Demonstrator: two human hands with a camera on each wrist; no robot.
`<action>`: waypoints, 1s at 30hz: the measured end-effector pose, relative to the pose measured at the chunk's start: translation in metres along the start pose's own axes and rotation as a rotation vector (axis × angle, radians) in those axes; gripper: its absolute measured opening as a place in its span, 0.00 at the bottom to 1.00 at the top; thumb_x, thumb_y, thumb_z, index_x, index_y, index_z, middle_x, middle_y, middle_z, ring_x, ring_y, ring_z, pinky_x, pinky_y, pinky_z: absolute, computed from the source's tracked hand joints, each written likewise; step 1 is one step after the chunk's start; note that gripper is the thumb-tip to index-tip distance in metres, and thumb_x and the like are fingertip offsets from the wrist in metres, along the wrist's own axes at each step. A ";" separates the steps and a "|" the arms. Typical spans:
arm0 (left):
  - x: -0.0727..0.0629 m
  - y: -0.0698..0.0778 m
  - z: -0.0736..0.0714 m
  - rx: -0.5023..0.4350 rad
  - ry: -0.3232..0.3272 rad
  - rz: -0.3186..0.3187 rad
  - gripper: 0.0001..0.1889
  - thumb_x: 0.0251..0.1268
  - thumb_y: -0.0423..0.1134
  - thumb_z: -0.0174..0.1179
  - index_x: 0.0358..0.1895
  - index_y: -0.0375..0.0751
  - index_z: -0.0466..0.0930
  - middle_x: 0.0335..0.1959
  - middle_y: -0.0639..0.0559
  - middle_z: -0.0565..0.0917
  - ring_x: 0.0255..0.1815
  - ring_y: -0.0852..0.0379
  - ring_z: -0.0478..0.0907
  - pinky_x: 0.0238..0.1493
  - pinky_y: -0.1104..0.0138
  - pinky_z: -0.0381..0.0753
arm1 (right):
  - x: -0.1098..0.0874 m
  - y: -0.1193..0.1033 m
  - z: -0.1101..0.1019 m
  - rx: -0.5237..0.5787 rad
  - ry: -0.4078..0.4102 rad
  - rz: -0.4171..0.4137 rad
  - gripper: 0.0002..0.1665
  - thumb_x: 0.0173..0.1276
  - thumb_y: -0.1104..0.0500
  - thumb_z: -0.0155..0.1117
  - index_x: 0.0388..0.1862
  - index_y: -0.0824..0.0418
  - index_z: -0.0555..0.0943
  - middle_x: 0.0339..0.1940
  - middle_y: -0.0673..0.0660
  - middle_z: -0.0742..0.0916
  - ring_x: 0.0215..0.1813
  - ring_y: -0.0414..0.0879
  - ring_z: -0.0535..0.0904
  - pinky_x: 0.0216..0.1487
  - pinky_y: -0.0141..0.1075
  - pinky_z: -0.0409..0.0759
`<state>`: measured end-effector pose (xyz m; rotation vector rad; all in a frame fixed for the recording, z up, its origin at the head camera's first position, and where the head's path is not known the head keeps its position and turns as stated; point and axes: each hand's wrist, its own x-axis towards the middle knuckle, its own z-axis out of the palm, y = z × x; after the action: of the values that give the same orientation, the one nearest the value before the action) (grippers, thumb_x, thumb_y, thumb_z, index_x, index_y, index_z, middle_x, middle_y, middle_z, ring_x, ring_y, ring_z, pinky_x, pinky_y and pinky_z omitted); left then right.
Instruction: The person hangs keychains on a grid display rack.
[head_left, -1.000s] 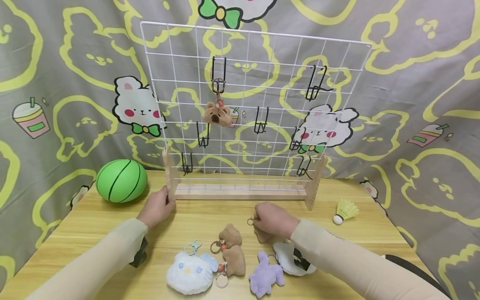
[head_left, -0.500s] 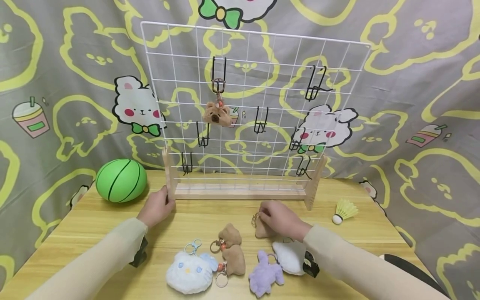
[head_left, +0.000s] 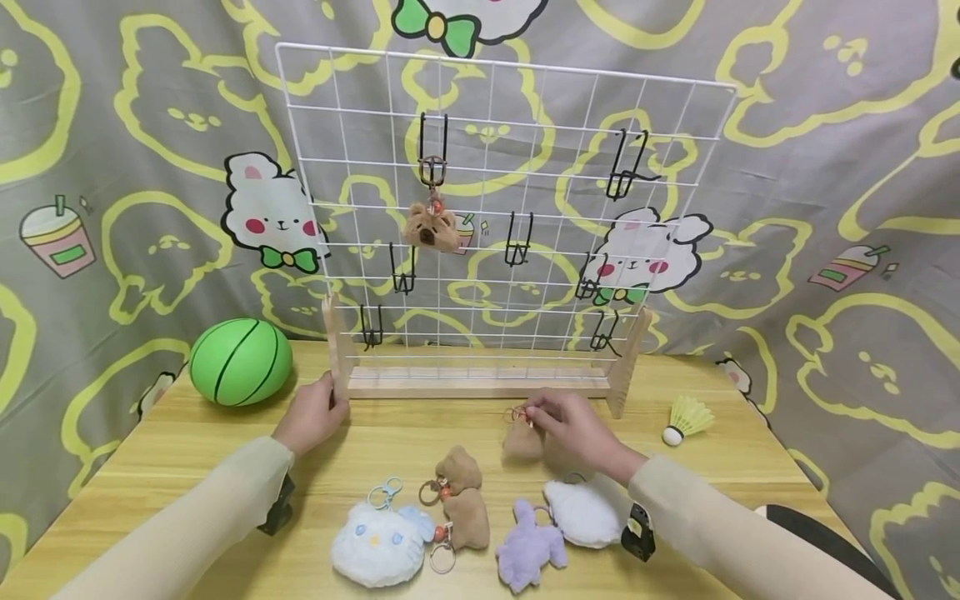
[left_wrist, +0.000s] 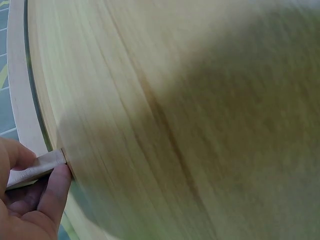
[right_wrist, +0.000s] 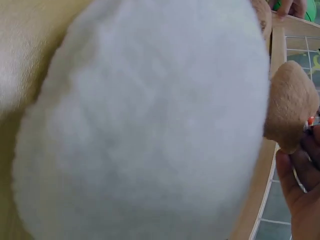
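My left hand grips the left wooden upright of a white wire-grid rack. In the left wrist view its fingers pinch the upright's wooden foot. My right hand pinches a brown plush keychain at its top, by the orange bead and ring. The plush hangs from the fingers in the right wrist view, where a large white plush fills the foreground. A brown bear keychain hangs on a black hook near the rack's top left.
Several other black hooks, such as one mid-grid, hang on the rack. On the table lie a white-and-blue plush, brown plush keychains, a purple plush and a white plush. A green ball and shuttlecock flank the rack.
My right hand has shifted slightly right and its hold has moved to the top of the brown plush keychain, which now hangs upright below the fingers. The left hand stays on the upright.
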<state>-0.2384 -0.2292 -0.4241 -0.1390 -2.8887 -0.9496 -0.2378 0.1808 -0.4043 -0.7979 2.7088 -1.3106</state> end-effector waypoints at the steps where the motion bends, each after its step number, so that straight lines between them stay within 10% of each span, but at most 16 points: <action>1: 0.000 0.000 0.000 0.001 0.002 0.002 0.15 0.70 0.29 0.54 0.55 0.21 0.72 0.29 0.41 0.79 0.27 0.53 0.73 0.26 0.64 0.72 | 0.000 0.000 -0.001 0.021 0.011 -0.002 0.08 0.78 0.65 0.59 0.46 0.65 0.85 0.42 0.60 0.91 0.41 0.38 0.87 0.44 0.32 0.87; 12: 0.001 -0.003 0.002 -0.017 0.005 -0.002 0.16 0.69 0.29 0.53 0.55 0.21 0.72 0.28 0.41 0.79 0.25 0.54 0.72 0.24 0.65 0.72 | -0.001 -0.012 -0.010 0.293 0.088 -0.004 0.11 0.81 0.65 0.55 0.49 0.75 0.78 0.49 0.72 0.90 0.48 0.28 0.84 0.54 0.24 0.81; 21: 0.000 -0.005 0.002 -0.021 0.006 -0.001 0.16 0.70 0.29 0.53 0.55 0.21 0.72 0.27 0.42 0.78 0.24 0.54 0.72 0.23 0.66 0.71 | 0.003 -0.042 -0.024 0.383 0.238 -0.029 0.11 0.80 0.65 0.57 0.51 0.75 0.76 0.37 0.35 0.90 0.43 0.30 0.85 0.46 0.26 0.83; 30: -0.001 -0.003 0.002 -0.014 0.005 0.009 0.16 0.70 0.30 0.52 0.56 0.20 0.71 0.29 0.41 0.79 0.25 0.54 0.72 0.24 0.65 0.72 | 0.009 -0.083 -0.067 0.521 0.457 -0.130 0.09 0.79 0.69 0.55 0.44 0.57 0.79 0.40 0.39 0.92 0.48 0.33 0.88 0.55 0.26 0.85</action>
<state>-0.2383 -0.2306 -0.4276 -0.1501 -2.8746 -0.9672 -0.2260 0.1825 -0.2976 -0.6867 2.4101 -2.3390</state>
